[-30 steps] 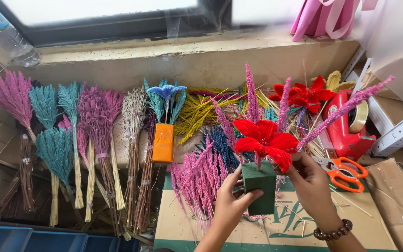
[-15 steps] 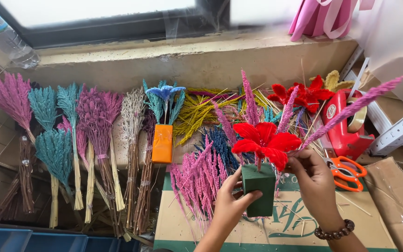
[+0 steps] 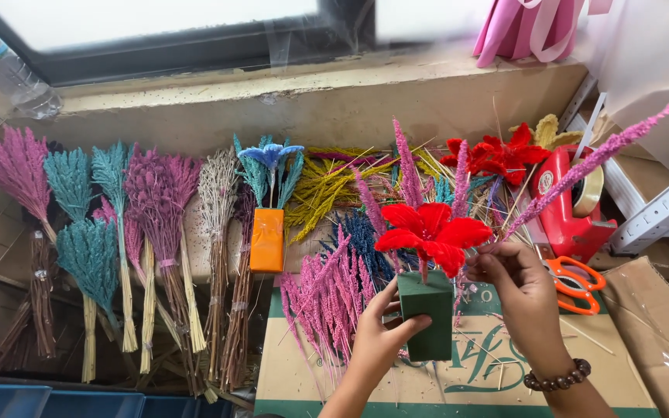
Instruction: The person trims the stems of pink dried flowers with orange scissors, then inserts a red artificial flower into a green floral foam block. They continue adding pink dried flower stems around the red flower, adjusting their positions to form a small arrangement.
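Left hand (image 3: pixel 381 337) grips foam block (image 3: pixel 426 313); right hand (image 3: pixel 522 290) pinches pink stem (image 3: pixel 582 166)

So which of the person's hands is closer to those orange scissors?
Right. The right hand pinches a pink stem just left of the orange scissors; the left hand holds the green foam block, farther left.

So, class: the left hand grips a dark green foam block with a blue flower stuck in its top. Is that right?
Not quite. In the head view the left hand does grip the dark green foam block, but the flower in its top is red, not blue.
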